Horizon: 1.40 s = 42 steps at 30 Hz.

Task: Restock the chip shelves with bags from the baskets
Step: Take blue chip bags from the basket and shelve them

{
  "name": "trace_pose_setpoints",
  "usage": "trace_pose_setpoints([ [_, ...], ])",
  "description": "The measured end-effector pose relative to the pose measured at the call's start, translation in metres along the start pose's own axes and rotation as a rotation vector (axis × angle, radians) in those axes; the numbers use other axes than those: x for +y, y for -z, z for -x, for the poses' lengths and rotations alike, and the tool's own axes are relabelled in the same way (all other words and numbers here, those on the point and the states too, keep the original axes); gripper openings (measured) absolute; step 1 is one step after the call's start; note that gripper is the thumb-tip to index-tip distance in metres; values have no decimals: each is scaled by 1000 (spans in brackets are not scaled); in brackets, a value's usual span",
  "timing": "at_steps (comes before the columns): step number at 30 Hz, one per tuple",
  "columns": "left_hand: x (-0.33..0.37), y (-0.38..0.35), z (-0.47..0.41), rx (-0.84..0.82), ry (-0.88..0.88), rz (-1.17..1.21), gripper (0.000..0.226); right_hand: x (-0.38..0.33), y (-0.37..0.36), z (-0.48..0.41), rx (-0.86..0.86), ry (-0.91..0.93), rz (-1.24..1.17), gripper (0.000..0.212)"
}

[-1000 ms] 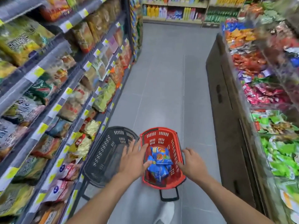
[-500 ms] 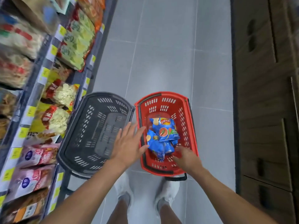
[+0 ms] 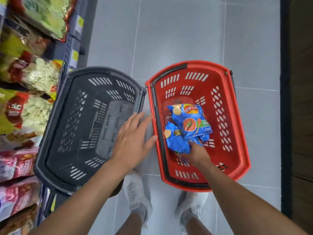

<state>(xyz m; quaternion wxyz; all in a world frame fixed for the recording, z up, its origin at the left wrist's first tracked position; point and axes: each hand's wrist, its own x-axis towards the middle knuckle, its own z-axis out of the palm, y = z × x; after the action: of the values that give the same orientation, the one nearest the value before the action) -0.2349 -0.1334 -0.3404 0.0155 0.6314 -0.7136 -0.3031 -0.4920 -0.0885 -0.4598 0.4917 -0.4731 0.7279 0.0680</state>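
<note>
1. Grey floor tiles (image 3: 177,39) run up the aisle, and the red basket (image 3: 194,77) sits on them right in front of the person's feet. That's our landmark.
2. Well to the left of the red basket are the chip shelves (image 3: 33,99), bags packed along every tier in view. It's too blurred to pick out any gaps, so I can't tell how much shelf space is waiting.
3. Touching the red basket's left corner is the black basket (image 3: 71,126), and it looks bare inside. My read: that 1 is done.
4. To the right of the red basket is a dark wooden cabinet (image 3: 299,99), close enough to narrow the aisle but not blocking the reach.
5. Inside the red basket, low in its middle, the blue chip bags (image 3: 191,122) lie heaped. I count at least 2, maybe more underneath. That's what is left, so this looks like the late stretch.
6. The left hand (image 3: 133,138) hovers flat just left of the red basket, over the black basket's near rim, fingers straight and spread, gripping nothing.
7. The right hand (image 3: 194,155) is down inside the red basket at the near edge of the heap. Its fingertips are hidden at the bags, so I cannot tell whether it has a grip yet.
8. White shoes (image 3: 135,189) are planted just behind the red basket, with nothing between hand and bags.
</note>
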Motion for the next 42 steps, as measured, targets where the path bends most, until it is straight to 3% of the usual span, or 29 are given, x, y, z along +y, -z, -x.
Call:
trace_pose_setpoints([
  [5,3,18,-3,-61,36,-16,66,8,15,4,40,18,48,15],
  [11,28,51,1,-116,13,9,66,-8,91,54,-37,119,-27,13],
  [15,48,67,0,-186,-46,43,67,-22,149,92,-129,126,-293,12],
  [18,63,70,-3,-168,14,227,65,-29,181,114,-212,71,-599,20],
  [22,89,74,-2,-126,282,889,44,-42,203,132,-251,42,-937,28],
  [23,92,72,-2,-169,343,1068,44,-46,205,135,-257,53,-998,31],
  [25,102,68,-8,-301,502,1258,68,-53,203,141,-275,76,-1115,38],
  [27,109,65,-6,-412,522,1344,89,-59,197,144,-289,95,-1174,38],
  [29,113,57,-4,-416,536,1395,100,-63,188,148,-311,116,-1182,36],
  [33,123,57,-1,-295,565,1537,60,-70,177,154,-281,138,-1155,29],
  [37,127,61,0,-206,582,1577,53,-70,172,158,-281,152,-1139,27],
  [42,121,63,4,-119,609,1588,47,-71,167,158,-370,147,-1124,41],
])
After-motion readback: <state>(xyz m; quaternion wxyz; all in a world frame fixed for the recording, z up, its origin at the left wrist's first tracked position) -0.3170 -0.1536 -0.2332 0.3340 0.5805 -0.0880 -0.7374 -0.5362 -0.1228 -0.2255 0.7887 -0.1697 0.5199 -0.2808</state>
